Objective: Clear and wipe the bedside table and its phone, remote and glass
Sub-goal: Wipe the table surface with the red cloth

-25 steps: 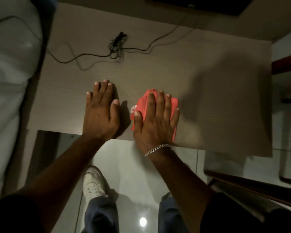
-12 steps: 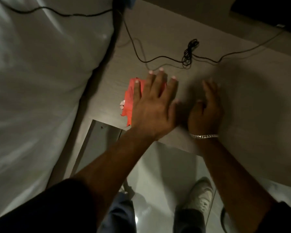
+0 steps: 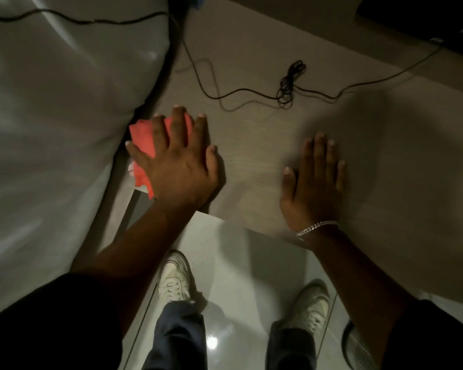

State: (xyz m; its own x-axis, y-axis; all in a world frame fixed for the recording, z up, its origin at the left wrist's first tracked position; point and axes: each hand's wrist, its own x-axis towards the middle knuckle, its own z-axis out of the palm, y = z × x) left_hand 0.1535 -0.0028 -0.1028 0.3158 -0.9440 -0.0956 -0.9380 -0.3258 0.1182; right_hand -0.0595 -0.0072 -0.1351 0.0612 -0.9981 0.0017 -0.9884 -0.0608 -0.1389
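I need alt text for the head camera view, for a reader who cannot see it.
A person's left hand presses a red cloth flat on a wooden bedside table, next to white bedding; the right hand lies flat on the table. A black cable lies beyond them.

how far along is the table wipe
Looks done: the table is cleared of phone, remote and glass; only a black cable on it. In hand: the left hand presses the red cloth flat near the bed, the right hand rests flat. Left: probably more tabletop; the three items are out of view.
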